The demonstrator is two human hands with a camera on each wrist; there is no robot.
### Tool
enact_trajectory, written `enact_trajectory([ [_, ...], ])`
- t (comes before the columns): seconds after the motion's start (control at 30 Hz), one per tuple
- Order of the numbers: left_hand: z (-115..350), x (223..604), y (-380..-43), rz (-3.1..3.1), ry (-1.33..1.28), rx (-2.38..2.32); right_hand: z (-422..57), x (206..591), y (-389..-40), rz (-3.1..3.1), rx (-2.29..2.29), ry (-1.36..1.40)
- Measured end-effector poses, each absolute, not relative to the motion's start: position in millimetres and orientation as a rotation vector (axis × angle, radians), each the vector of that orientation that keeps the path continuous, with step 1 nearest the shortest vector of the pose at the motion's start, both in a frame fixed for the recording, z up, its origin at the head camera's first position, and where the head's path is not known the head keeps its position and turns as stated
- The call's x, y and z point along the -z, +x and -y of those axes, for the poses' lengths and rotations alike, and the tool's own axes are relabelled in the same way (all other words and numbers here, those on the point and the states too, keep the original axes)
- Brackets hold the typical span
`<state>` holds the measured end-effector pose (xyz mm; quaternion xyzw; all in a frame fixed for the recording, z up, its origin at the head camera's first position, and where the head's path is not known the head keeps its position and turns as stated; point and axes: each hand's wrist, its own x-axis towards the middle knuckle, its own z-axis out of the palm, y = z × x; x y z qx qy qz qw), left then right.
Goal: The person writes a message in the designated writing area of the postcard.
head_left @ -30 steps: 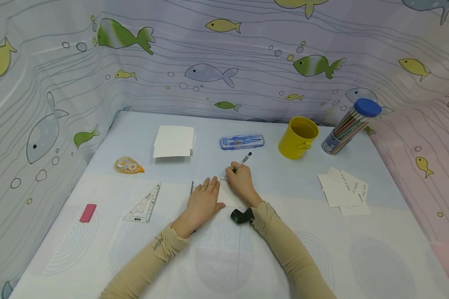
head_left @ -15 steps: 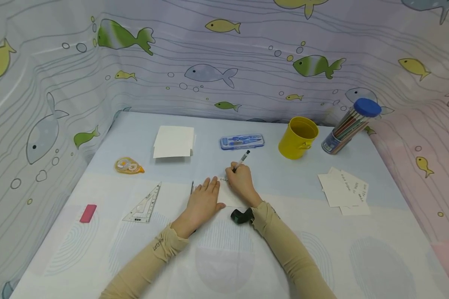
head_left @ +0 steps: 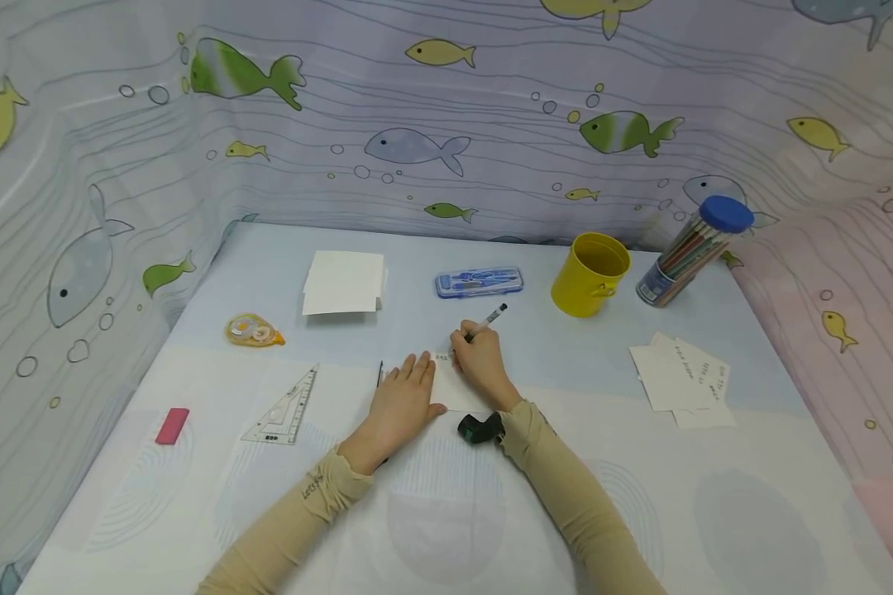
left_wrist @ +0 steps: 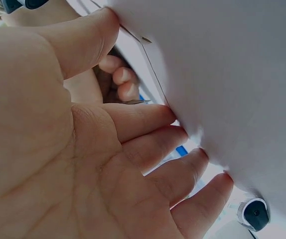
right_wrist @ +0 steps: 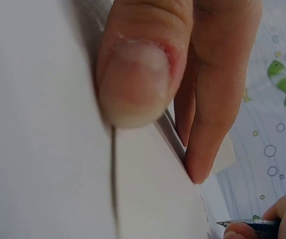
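Note:
My right hand [head_left: 479, 359] pinches a slim pen [head_left: 494, 314] with a clear barrel and a dark end. In the right wrist view, the pen's pointed tip [right_wrist: 221, 223] is close to the card surface. Small dark writing runs along the top of a white card [head_left: 457, 390]. My left hand [head_left: 404, 402] rests on the card's left side, fingers straight and thumb spread. In the left wrist view, its fingertips [left_wrist: 203, 157] touch the white surface. A thin dark item [head_left: 380, 373] lies left of the left hand, mostly hidden by it.
White cards [head_left: 344, 283] are stacked behind. Written cards [head_left: 680, 384] lie right. A blue compass-set case [head_left: 479, 283], yellow bucket [head_left: 589, 277] and pencil tub [head_left: 688, 256] stand at the back. Left are correction tape [head_left: 253, 330], a set square [head_left: 286, 411] and a red eraser [head_left: 172, 426].
The pen first tilts a little more upright, then leans further right. The writing on the card has changed slightly. The left hand stays in place; the head view shifts slightly.

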<state>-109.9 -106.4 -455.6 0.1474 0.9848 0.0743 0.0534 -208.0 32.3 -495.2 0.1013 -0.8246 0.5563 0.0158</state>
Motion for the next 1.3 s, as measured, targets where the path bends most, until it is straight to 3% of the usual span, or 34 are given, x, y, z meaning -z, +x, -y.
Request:
enact_trajectory([
  [1.3,106.6,454.2,-109.5,-2.999,0.452,-0.231,-32.8,499.1,-208.8,2.625,-1.579,0.373],
])
